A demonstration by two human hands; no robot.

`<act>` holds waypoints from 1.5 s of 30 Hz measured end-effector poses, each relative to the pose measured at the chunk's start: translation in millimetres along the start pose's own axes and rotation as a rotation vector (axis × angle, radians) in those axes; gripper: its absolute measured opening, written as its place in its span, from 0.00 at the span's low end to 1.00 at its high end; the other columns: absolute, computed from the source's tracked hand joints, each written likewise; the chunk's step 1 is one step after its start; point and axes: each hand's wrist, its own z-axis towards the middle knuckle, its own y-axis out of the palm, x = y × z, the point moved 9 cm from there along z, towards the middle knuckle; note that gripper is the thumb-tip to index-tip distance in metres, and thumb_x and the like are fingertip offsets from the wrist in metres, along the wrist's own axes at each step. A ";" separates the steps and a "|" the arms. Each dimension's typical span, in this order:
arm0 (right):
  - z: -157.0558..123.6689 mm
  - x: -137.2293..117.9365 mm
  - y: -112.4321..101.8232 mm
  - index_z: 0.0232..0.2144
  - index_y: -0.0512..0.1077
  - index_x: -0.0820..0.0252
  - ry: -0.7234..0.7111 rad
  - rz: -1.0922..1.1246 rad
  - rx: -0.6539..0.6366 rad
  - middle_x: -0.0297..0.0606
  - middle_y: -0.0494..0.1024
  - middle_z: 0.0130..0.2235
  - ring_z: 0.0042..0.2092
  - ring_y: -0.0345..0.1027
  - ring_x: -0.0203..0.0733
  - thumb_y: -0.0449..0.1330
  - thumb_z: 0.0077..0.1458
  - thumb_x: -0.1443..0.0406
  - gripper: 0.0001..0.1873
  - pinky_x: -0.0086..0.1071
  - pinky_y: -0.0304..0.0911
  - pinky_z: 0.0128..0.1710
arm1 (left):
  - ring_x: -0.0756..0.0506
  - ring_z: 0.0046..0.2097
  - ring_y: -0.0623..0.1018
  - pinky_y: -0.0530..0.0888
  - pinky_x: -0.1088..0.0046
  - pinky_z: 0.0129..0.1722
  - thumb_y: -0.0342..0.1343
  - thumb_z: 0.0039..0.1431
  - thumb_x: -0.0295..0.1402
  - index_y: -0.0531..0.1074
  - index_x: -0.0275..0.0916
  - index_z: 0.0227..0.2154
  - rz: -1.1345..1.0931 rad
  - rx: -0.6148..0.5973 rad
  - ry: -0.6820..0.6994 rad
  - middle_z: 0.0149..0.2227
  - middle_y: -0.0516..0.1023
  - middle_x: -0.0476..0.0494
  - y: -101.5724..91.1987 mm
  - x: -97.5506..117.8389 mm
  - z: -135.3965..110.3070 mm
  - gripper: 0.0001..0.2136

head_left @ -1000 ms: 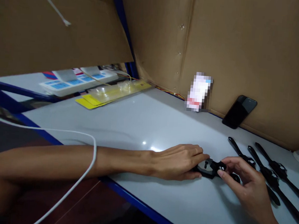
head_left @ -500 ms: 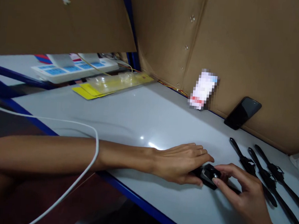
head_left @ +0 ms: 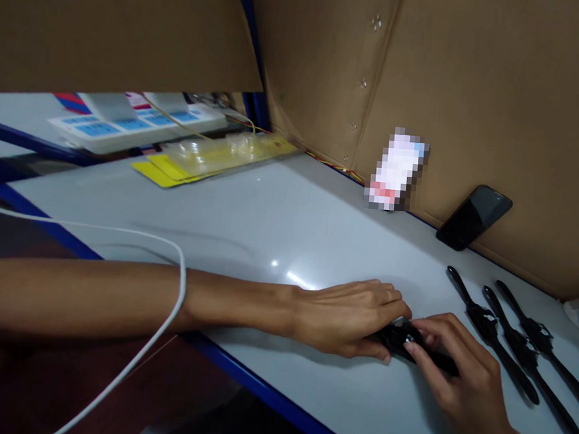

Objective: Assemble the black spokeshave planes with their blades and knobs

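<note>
My left hand is closed over one end of a long, glossy black part, holding it low over the table. Thumb and fingers of my right hand pinch at the middle of the same part, with a small shiny metal bit beside the thumb tip. What exactly the right fingertips grip is too small to tell. To the right lie three similar black parts, each with a wider middle and two tapered arms: a near-left one, a middle one and a far-right one.
A lit phone and a dark phone lean on the cardboard wall. Yellow-backed clear plastic packaging and a white power strip are at the back left. A white cable crosses over my left forearm.
My right hand has moved slightly left and in closer to my left hand, its fingertips now lower on the black part's middle. The view has shifted a little.
</note>
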 end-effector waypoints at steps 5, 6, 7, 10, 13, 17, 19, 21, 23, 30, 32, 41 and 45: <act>2.0 -4.5 -0.6 0.37 0.73 0.58 -0.022 -0.037 0.015 0.37 0.73 0.38 0.38 0.72 0.37 0.59 0.63 0.72 0.05 0.31 0.69 0.38 | 0.43 0.39 0.74 0.73 0.65 0.41 0.59 0.65 0.47 0.70 0.30 0.48 0.084 0.036 -0.040 0.39 0.75 0.40 -0.7 -3.5 0.9 0.22; 3.0 -4.7 -1.7 0.37 0.74 0.59 -0.016 -0.052 0.025 0.38 0.73 0.38 0.38 0.72 0.38 0.60 0.62 0.72 0.05 0.31 0.69 0.38 | 0.43 0.38 0.74 0.73 0.66 0.41 0.59 0.65 0.47 0.71 0.31 0.46 0.108 0.025 -0.031 0.39 0.75 0.40 0.6 -2.4 1.2 0.20; 3.9 -5.3 -2.4 0.37 0.74 0.59 -0.015 -0.065 0.031 0.38 0.73 0.38 0.37 0.72 0.38 0.60 0.62 0.72 0.05 0.31 0.69 0.37 | 0.43 0.38 0.74 0.73 0.66 0.40 0.60 0.65 0.46 0.72 0.31 0.45 0.131 0.015 -0.019 0.38 0.75 0.40 1.7 -1.1 1.4 0.19; 6.4 -6.6 -1.9 0.38 0.74 0.58 -0.014 -0.059 0.017 0.36 0.73 0.35 0.36 0.71 0.38 0.58 0.63 0.72 0.06 0.32 0.68 0.35 | 0.43 0.38 0.74 0.73 0.67 0.40 0.61 0.65 0.44 0.72 0.32 0.45 0.150 0.008 -0.009 0.38 0.75 0.41 2.5 0.7 1.8 0.18; 8.6 -4.9 -1.3 0.38 0.73 0.57 0.003 -0.023 -0.003 0.36 0.73 0.34 0.35 0.70 0.37 0.57 0.64 0.73 0.07 0.32 0.67 0.35 | 0.43 0.37 0.74 0.72 0.68 0.40 0.58 0.67 0.46 0.71 0.33 0.46 0.126 0.021 -0.025 0.38 0.75 0.41 1.5 -0.3 2.1 0.18; 10.4 -0.8 0.2 0.37 0.72 0.57 0.038 0.016 -0.035 0.34 0.74 0.34 0.33 0.70 0.36 0.57 0.65 0.71 0.06 0.30 0.66 0.33 | 0.44 0.37 0.74 0.72 0.67 0.39 0.58 0.67 0.44 0.71 0.32 0.45 0.121 0.023 -0.039 0.38 0.75 0.41 2.0 -1.5 2.3 0.17; 10.3 1.0 2.8 0.36 0.72 0.56 0.056 0.021 -0.058 0.34 0.74 0.33 0.33 0.70 0.36 0.56 0.66 0.70 0.06 0.30 0.65 0.33 | 0.44 0.37 0.74 0.72 0.67 0.39 0.59 0.67 0.44 0.71 0.32 0.45 0.120 0.022 -0.043 0.37 0.75 0.42 2.4 -1.9 2.2 0.17; 9.4 1.0 4.9 0.37 0.71 0.56 0.050 0.004 -0.065 0.33 0.73 0.32 0.32 0.69 0.35 0.56 0.66 0.70 0.06 0.30 0.65 0.33 | 0.44 0.37 0.74 0.72 0.68 0.39 0.58 0.67 0.44 0.71 0.33 0.45 0.118 0.026 -0.045 0.37 0.76 0.41 2.4 -2.1 2.2 0.17; 8.2 -0.2 5.6 0.37 0.70 0.57 0.031 -0.031 -0.055 0.33 0.73 0.32 0.32 0.69 0.35 0.56 0.66 0.71 0.05 0.30 0.64 0.33 | 0.44 0.38 0.74 0.72 0.68 0.39 0.59 0.67 0.45 0.71 0.32 0.45 0.117 0.022 -0.043 0.38 0.76 0.41 2.9 -1.9 2.5 0.18; 9.3 0.1 6.2 0.36 0.70 0.57 0.059 -0.059 -0.048 0.33 0.73 0.32 0.31 0.69 0.36 0.55 0.67 0.70 0.06 0.31 0.65 0.32 | 0.43 0.38 0.75 0.72 0.66 0.40 0.63 0.63 0.43 0.71 0.34 0.43 0.247 -0.019 -0.080 0.38 0.76 0.42 6.2 -0.2 4.4 0.17; 11.5 -1.8 5.4 0.36 0.70 0.57 0.053 -0.047 -0.042 0.34 0.73 0.31 0.32 0.69 0.36 0.55 0.66 0.70 0.06 0.31 0.65 0.32 | 0.42 0.38 0.75 0.72 0.65 0.40 0.62 0.63 0.41 0.71 0.33 0.42 0.278 -0.032 -0.074 0.37 0.76 0.42 7.4 3.1 5.0 0.15; 14.5 -9.4 6.3 0.36 0.72 0.58 -0.023 -0.039 -0.053 0.34 0.74 0.30 0.31 0.69 0.37 0.55 0.65 0.71 0.07 0.32 0.65 0.32 | 0.43 0.36 0.75 0.72 0.65 0.38 0.60 0.65 0.44 0.71 0.34 0.39 0.329 -0.029 -0.096 0.35 0.77 0.43 7.6 4.9 7.6 0.15; 13.1 -8.0 3.3 0.35 0.72 0.59 -0.016 -0.083 -0.025 0.35 0.73 0.31 0.33 0.68 0.37 0.56 0.65 0.72 0.07 0.32 0.65 0.34 | 0.43 0.36 0.76 0.71 0.66 0.37 0.61 0.64 0.48 0.72 0.34 0.41 0.273 -0.008 -0.101 0.36 0.77 0.43 7.0 2.4 6.1 0.19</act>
